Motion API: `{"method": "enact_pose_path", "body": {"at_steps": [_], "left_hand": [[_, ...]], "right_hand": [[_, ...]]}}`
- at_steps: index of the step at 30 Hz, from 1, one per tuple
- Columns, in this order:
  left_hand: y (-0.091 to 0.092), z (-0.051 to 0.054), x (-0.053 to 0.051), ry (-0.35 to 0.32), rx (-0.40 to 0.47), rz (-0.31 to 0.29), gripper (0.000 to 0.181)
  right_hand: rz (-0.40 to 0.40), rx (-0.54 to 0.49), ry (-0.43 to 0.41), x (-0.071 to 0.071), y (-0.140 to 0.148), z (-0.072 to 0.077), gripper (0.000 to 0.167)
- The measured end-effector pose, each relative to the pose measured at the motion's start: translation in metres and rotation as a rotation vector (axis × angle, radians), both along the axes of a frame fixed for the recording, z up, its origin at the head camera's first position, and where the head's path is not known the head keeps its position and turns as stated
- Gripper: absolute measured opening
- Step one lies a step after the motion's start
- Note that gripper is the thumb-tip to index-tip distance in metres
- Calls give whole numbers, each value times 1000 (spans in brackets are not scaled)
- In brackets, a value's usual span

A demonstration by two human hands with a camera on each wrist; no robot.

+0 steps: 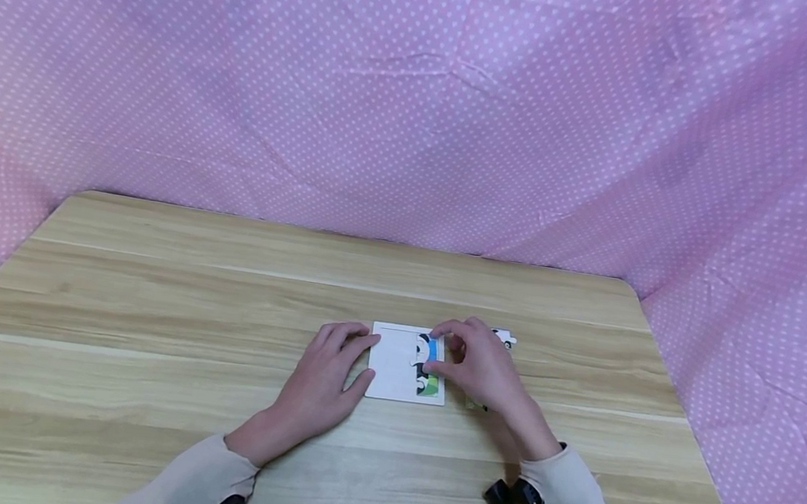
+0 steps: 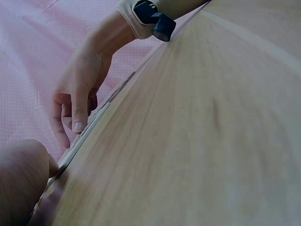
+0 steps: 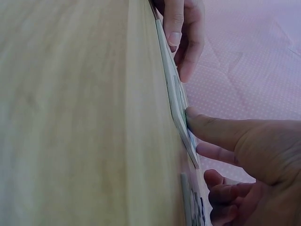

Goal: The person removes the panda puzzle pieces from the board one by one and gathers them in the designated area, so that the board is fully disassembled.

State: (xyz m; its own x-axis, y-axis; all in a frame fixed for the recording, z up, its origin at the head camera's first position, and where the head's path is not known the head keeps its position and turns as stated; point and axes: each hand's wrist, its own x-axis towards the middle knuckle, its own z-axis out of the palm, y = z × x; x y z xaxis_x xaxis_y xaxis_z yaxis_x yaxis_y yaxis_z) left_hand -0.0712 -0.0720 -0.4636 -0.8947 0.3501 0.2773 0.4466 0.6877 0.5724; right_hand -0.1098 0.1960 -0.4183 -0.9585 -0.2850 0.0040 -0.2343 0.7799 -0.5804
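Note:
A white square board (image 1: 392,364) lies flat on the table, with colourful puzzle pieces (image 1: 431,386) in blue, green, black and white along its right side. My left hand (image 1: 325,373) rests at the board's left edge, thumb and index finger touching it, fingers loosely bent. Over the board's right side, my right hand (image 1: 484,365) pinches a puzzle piece (image 1: 433,350) between thumb and index finger. In the right wrist view that hand (image 3: 263,160) has its other fingers curled, and the board (image 3: 170,82) shows edge-on. The left wrist view shows the right hand (image 2: 81,89) above the board.
More pieces lie just right of the board: one (image 1: 506,337) beyond the right hand, another (image 1: 477,405) partly hidden below it. The wooden table (image 1: 138,320) extends around them. Pink dotted cloth (image 1: 422,103) hangs behind the table and at its sides.

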Motion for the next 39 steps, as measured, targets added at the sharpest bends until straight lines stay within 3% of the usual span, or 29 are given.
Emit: {"method": "enact_pose_path", "body": {"at_steps": [16,19,27,31,34,39], "left_hand": [[0,2,0,11,-29,-13,46],[-2,4,-2,-1,-73,-47,49],[-22,6,-10,-61,-107,-236,70],[-31,6,-14,-72,-130,-303,82],[-33,6,-16,-77,-135,-313,85],[-30,7,-16,-101,-111,-281,82]], "right_hand": [[41,-46,-18,-2,-2,-1,48],[26,-47,-19,-2,-3,-1,49],[25,-73,10,-3,-3,-5,51],[39,-105,16,-3,-2,-5,49],[59,-128,23,-3,-1,-4,47],[82,-138,57,-4,0,-5,50]]}}
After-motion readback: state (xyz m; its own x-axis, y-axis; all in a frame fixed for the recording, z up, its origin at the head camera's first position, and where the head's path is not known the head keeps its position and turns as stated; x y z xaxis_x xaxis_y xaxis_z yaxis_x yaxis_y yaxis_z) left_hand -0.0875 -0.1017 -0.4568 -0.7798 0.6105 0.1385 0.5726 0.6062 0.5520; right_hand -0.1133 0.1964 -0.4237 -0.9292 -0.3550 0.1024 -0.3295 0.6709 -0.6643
